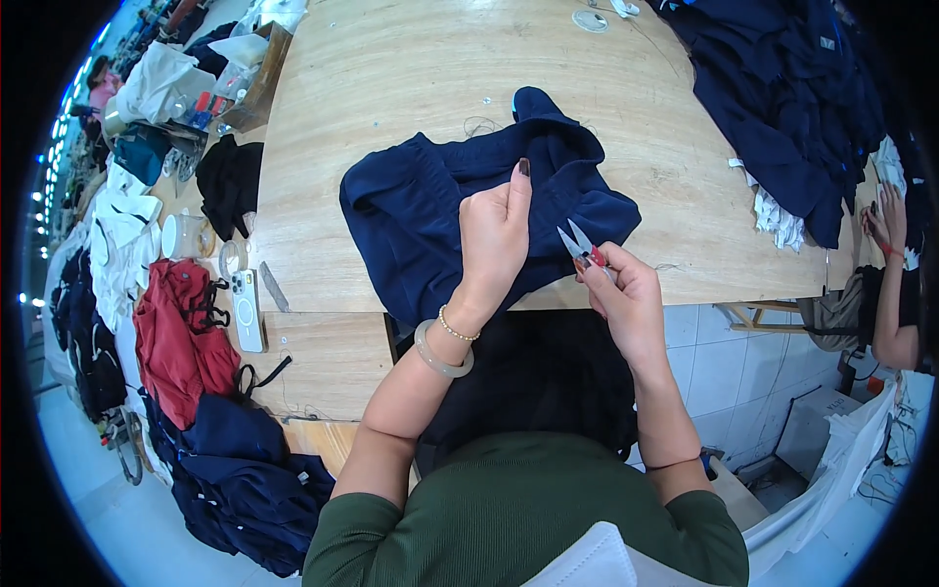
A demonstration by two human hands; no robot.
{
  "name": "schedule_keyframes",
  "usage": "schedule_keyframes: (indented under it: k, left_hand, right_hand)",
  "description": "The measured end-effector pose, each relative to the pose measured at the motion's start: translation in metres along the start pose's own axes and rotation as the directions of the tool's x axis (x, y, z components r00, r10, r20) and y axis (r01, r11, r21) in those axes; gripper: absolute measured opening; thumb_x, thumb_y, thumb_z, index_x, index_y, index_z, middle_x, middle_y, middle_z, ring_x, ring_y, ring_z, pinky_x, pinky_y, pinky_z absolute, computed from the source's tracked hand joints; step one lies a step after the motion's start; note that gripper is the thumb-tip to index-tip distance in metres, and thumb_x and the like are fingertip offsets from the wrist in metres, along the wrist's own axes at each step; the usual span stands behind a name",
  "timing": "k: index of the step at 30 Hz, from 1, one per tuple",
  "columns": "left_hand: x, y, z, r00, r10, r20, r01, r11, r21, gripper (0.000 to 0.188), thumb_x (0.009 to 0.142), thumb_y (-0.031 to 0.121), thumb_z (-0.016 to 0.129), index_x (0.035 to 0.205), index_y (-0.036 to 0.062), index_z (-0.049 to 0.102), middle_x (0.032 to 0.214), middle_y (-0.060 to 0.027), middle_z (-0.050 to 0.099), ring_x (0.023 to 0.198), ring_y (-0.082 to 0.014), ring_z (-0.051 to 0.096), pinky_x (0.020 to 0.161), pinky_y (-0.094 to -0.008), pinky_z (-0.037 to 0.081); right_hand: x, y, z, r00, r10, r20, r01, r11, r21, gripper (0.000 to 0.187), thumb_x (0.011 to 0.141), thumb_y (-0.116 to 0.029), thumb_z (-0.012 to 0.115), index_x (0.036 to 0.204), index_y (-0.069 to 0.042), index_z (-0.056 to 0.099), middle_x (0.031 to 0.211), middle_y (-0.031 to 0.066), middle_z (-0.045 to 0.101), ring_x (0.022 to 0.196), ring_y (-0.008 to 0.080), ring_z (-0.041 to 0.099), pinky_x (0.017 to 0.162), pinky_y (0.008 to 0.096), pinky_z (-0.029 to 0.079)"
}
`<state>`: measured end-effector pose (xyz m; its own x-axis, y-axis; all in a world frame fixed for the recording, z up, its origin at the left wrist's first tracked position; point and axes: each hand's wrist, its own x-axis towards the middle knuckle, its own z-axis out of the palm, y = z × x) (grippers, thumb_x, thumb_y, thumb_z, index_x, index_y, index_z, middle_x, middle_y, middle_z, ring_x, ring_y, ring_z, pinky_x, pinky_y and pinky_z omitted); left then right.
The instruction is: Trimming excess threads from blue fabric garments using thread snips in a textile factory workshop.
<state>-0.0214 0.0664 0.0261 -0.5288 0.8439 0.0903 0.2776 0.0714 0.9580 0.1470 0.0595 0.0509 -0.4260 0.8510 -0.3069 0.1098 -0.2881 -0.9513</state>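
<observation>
A navy garment with a gathered, elastic-looking band lies bunched at the table's near edge. My left hand is closed over its middle, thumb stretched upward; the curled fingers appear to grip the cloth, though their tips are hidden. To the right of it, my right hand holds a pair of small thread snips with a red handle. The snips' pointed blades are apart and aim up and left, over the garment's right part. A loose dark thread curls on the wood just beyond the garment.
The wooden table holds a navy cloth pile at right. A phone, a grey blade-like strip, a tape roll and a red garment are at left. A co-worker's hand shows far right.
</observation>
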Motion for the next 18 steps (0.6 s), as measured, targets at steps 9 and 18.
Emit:
schedule_keyframes:
  k: [9, 18]
  left_hand:
    - [-0.002, -0.001, -0.002, 1.000, 0.005, 0.015, -0.005, 1.000, -0.013, 0.059, 0.100, 0.031, 0.048, 0.053, -0.0032, 0.040, 0.044, -0.0048, 0.029, 0.046, -0.0097, 0.021, 0.041, -0.0330, 0.021]
    - [-0.003, -0.011, -0.013, 0.994, 0.062, 0.091, -0.062, 0.998, -0.003, 0.036, 0.099, 0.022, 0.050, 0.079, -0.0047, 0.065, 0.055, -0.0093, 0.052, 0.049, -0.0141, 0.047, 0.048, -0.0298, 0.037]
  right_hand:
    - [0.002, -0.001, 0.002, 1.000, 0.002, -0.015, -0.002, 1.000, -0.016, 0.013, 0.094, -0.011, 0.057, 0.085, -0.002, 0.060, 0.062, -0.0079, 0.044, 0.055, -0.0008, 0.033, 0.049, 0.0188, 0.022]
    - [0.023, 0.006, 0.002, 0.998, -0.012, 0.066, 0.002, 0.988, 0.151, 0.014, 0.094, -0.012, 0.055, 0.086, -0.001, 0.059, 0.059, -0.0073, 0.043, 0.051, -0.0008, 0.034, 0.046, 0.0188, 0.021]
